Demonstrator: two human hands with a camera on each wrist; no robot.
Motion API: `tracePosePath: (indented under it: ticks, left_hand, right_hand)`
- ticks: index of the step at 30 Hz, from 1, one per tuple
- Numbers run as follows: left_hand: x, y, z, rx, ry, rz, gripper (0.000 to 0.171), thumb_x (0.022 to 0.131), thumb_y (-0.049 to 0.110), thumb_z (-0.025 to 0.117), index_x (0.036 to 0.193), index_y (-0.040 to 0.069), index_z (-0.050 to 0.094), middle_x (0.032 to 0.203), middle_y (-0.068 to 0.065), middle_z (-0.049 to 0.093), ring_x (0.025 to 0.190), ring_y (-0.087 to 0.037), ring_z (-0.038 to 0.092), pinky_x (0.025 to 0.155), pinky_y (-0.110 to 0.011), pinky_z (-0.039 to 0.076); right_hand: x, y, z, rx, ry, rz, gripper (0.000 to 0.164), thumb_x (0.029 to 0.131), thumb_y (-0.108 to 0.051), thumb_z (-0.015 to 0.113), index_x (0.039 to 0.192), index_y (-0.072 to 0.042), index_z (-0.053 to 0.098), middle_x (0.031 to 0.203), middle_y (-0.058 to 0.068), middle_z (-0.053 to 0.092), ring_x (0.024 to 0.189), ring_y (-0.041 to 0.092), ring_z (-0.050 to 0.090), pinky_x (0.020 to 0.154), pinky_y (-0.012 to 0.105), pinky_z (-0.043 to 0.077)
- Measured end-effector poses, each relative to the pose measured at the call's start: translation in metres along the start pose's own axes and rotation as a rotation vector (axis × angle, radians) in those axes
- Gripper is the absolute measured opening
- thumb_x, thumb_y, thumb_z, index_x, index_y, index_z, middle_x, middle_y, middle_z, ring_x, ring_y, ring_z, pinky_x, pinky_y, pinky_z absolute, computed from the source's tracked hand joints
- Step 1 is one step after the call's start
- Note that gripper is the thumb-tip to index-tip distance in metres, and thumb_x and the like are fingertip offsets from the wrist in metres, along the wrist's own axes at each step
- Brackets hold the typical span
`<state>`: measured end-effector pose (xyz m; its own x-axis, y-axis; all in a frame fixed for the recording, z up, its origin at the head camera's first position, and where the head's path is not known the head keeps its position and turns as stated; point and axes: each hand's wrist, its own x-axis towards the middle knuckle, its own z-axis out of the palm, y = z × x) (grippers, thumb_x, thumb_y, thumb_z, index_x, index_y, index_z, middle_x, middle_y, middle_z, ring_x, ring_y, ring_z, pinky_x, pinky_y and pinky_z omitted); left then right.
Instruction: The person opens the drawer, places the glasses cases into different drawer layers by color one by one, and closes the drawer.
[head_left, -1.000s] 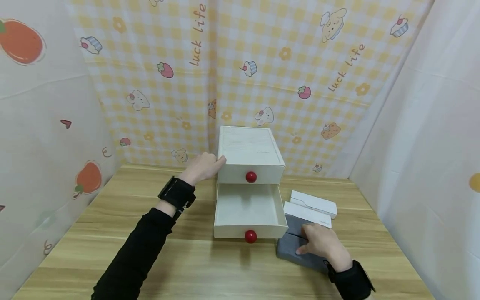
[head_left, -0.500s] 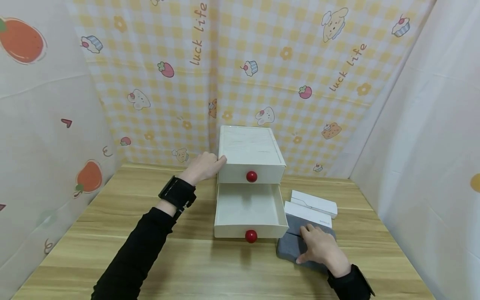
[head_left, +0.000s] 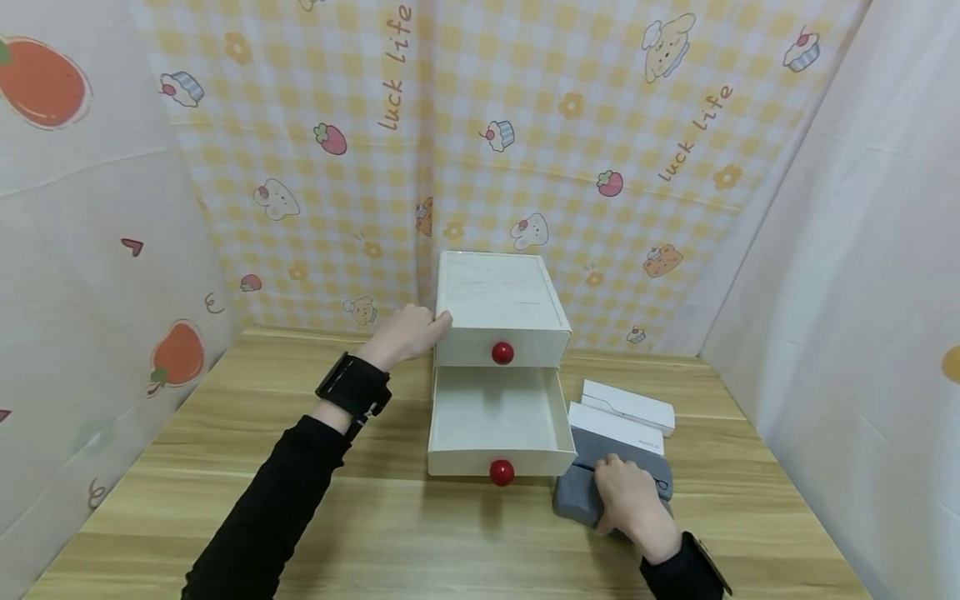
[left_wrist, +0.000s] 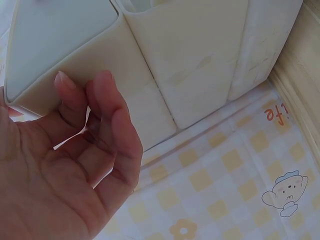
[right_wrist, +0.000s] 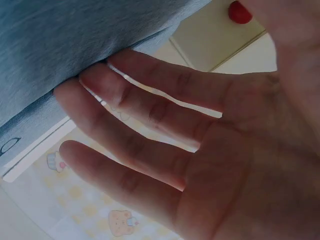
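Observation:
A white drawer cabinet (head_left: 502, 292) stands at mid-table, its lower drawer (head_left: 502, 462) pulled out and its upper one pushed in. My left hand (head_left: 408, 333) holds the cabinet's front left corner. In the left wrist view the curled fingers (left_wrist: 107, 97) press its side, and the thumb is mostly hidden round the edge. To the right, my right hand (head_left: 628, 500) grips the nearer of two soft grey cases (head_left: 573, 496). Its fingertips (right_wrist: 92, 77) sit in the gap by the farther grey case (head_left: 600, 446), with the thumb on the near side.
Two slim white boxes (head_left: 630, 404) lie behind the grey cases, close to the open drawer's right side. Red round knobs (head_left: 502, 472) stick out from both drawer fronts. A checked curtain (head_left: 330, 208) hangs behind the wooden table (head_left: 390, 542).
My right hand has slid toward the person and slightly left, from over both grey cases onto the nearer one. The left hand and the cabinet have stayed still.

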<state>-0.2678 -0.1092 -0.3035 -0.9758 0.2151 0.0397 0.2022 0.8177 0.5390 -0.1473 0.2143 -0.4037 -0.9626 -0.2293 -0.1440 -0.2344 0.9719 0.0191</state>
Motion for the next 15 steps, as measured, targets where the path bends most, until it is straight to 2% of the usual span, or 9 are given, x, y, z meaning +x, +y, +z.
tracePosePath:
  ticks: [3,9,12,15]
  left_hand:
    - [-0.001,0.000,0.000,0.006,0.007,0.008,0.051,0.096,0.043,0.027,0.053,0.016,0.034,0.051,0.004,0.030,0.047,-0.011,0.024,0.048,-0.026,0.025]
    - [-0.001,-0.001,0.000,0.008,0.009,0.011,0.051,0.096,0.043,0.027,0.053,0.016,0.033,0.050,0.004,0.030,0.046,-0.011,0.024,0.047,-0.025,0.024]
    - [-0.001,-0.001,0.000,0.002,0.003,0.012,0.052,0.096,0.043,0.027,0.052,0.016,0.033,0.050,0.004,0.029,0.046,-0.011,0.023,0.047,-0.025,0.024]
    - [-0.001,0.000,0.000,-0.002,0.002,0.013,0.052,0.096,0.042,0.027,0.053,0.015,0.033,0.050,0.004,0.029,0.046,-0.011,0.023,0.047,-0.025,0.025]
  right_hand:
    - [0.000,0.000,0.001,0.007,0.009,0.002,0.067,0.044,-0.017,0.095,0.097,0.004,0.061,0.092,0.017,0.058,0.083,0.037,0.059,0.070,0.049,0.051]
    - [-0.004,0.005,0.008,0.010,-0.025,-0.040,0.074,0.041,-0.017,0.095,0.102,0.005,0.062,0.099,0.018,0.052,0.089,0.036,0.052,0.069,0.051,0.049]
    - [-0.004,0.007,0.011,0.010,-0.007,-0.050,0.070,0.042,-0.016,0.094,0.100,0.005,0.062,0.097,0.017,0.050,0.086,0.034,0.050,0.065,0.050,0.048]
    - [-0.003,0.010,0.010,0.010,-0.012,-0.045,0.065,0.044,-0.017,0.092,0.098,0.003,0.063,0.096,0.016,0.053,0.086,0.034,0.052,0.067,0.050,0.048]
